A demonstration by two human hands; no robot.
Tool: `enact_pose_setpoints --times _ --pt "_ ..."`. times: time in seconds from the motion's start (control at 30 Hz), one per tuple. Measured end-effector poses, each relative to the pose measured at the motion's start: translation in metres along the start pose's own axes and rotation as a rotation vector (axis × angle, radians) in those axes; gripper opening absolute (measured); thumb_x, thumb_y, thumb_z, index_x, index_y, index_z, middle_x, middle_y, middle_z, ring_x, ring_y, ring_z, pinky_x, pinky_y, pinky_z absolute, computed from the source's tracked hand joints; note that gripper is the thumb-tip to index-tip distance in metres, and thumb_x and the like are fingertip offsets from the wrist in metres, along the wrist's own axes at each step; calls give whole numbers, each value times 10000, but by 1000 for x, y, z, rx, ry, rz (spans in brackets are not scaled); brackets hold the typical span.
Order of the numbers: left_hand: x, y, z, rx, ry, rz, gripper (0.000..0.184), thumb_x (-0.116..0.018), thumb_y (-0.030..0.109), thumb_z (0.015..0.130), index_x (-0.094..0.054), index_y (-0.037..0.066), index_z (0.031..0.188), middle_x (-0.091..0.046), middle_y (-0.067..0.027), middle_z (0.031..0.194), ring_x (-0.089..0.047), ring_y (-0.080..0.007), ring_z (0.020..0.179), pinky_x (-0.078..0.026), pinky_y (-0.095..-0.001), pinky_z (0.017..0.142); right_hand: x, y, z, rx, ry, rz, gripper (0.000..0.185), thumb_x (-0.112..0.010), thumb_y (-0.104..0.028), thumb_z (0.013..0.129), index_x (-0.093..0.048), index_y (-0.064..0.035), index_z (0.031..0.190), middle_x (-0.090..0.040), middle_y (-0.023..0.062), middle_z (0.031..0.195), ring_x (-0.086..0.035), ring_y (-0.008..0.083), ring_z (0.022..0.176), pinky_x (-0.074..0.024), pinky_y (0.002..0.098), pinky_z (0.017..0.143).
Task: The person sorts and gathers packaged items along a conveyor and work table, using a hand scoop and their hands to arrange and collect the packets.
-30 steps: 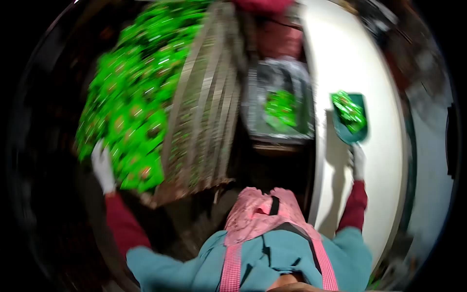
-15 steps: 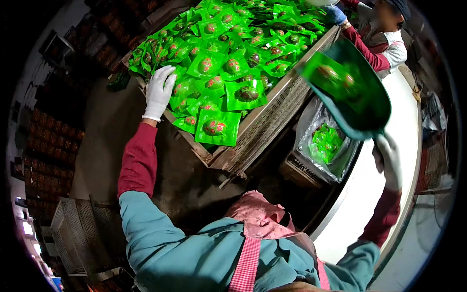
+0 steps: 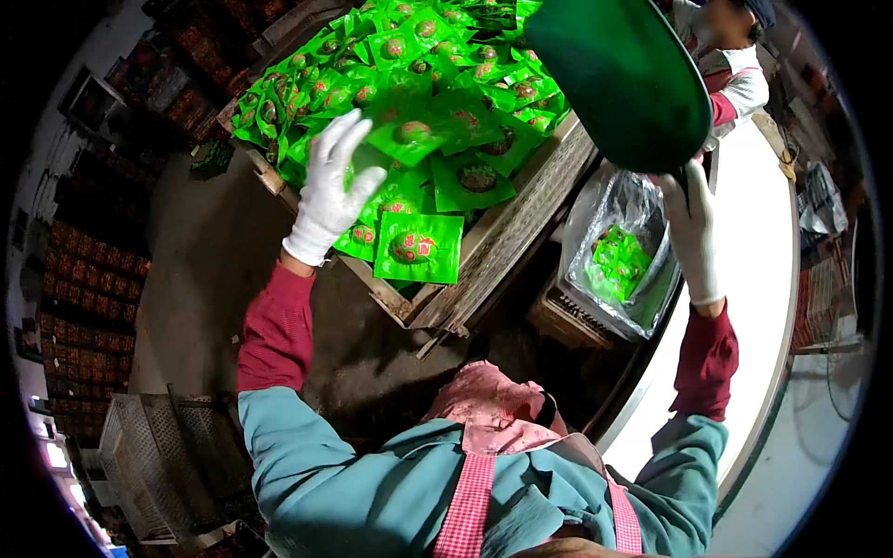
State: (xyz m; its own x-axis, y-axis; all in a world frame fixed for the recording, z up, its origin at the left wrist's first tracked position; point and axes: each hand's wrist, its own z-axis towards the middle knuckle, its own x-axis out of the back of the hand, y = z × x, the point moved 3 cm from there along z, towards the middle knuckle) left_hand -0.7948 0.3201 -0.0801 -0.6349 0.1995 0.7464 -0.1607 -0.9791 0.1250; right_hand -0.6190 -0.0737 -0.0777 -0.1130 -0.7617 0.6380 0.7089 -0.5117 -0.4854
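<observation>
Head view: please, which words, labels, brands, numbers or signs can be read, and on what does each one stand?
No text can be read with certainty.
Front packet: red marks like characters, too small to read.
Other packets: some red marks, too small or blurred.
Scoop: no text visible.

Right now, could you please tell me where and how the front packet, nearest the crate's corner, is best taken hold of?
I'd pinch the front packet by its flat near edge, coming from the near side with the open left hand: the bulge sits mid-packet, while that thin margin looks uncovered.
</observation>
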Motion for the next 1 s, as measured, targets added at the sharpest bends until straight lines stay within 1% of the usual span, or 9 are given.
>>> enact_pose_setpoints --times 0.23,0.33,0.43,0.5,0.57,0.63,0.83,0.9,1.0 --pt "-40 16 49 -175 -395 133 642 -645 288 844 -382 129 1408 -441 -126 1381 -450 -323 1238 -357 -430 1046 -5 33 -141 -505 49 411 356 -563 -154 967 -476 73 1228 -532 33 897 -502 60 745 -446 186 637" --pt "-47 10 58 -231 -376 160 526 -653 245 825 -471 144 1308 -541 -119 1197 -540 -330 1069 -451 -434 886 4 51 -205 -318 35 6 300 -552 -138 966 -516 54 1194 -581 44 937 -532 107 809 -461 221 728" --pt "-31 22 54 -197 -358 119 479 -664 225 808 -519 142 1256 -547 -115 1159 -548 -327 1044 -464 -427 862 26 37 -250 -866 43 663 244 -529 -136 979 -529 -14 1190 -523 -23 830 -482 28 671 -410 165 583" --pt "-11 50 43 -199 -394 129 401 -646 167 810 -565 140 1202 -547 -97 1147 -549 -311 1018 -456 -411 874 32 19 -264 -899 167 625 146 -480 -158 1002 -527 -57 1098 -452 -48 651 -335 2 442 -245 166 389" --pt "-21 60 16 -290 -441 58 379 -621 174 829 -579 134 1203 -548 -93 1154 -530 -295 1034 -414 -402 925 33 26 -293 -920 175 610 144 -484 -162 1001 -526 -55 1087 -459 -46 662 -338 6 442 -251 167 390" --pt "-20 67 0 -157 -521 -96 449 -518 370 906 -563 132 1285 -523 -96 1216 -467 -298 1102 -335 -415 987 34 25 -306 -962 244 574 148 -488 -165 999 -524 -61 1097 -455 -49 654 -333 7 436 -251 169 389" --pt "-38 72 0 -129 -442 101 439 -495 421 920 -587 182 1276 -463 -72 1356 -418 -309 1197 -311 -439 1031 26 18 -315 -947 226 621 83 -490 -150 992 -489 -81 946 -435 -36 586 -337 30 406 -241 194 365" --pt "-35 73 3 -234 -489 167 405 -525 393 913 -603 165 1238 -488 -74 1327 -446 -321 1182 -348 -430 1014 28 10 -307 -997 91 696 157 -497 -121 982 -499 -28 1109 -461 -25 713 -405 30 539 -338 167 477" --pt "-21 61 31 -144 -529 55 382 -570 347 903 -586 114 1205 -565 -129 1201 -536 -324 1100 -431 -394 955 30 9 -310 -957 91 670 155 -488 -135 988 -501 -36 1107 -455 -29 696 -402 33 527 -323 178 456"
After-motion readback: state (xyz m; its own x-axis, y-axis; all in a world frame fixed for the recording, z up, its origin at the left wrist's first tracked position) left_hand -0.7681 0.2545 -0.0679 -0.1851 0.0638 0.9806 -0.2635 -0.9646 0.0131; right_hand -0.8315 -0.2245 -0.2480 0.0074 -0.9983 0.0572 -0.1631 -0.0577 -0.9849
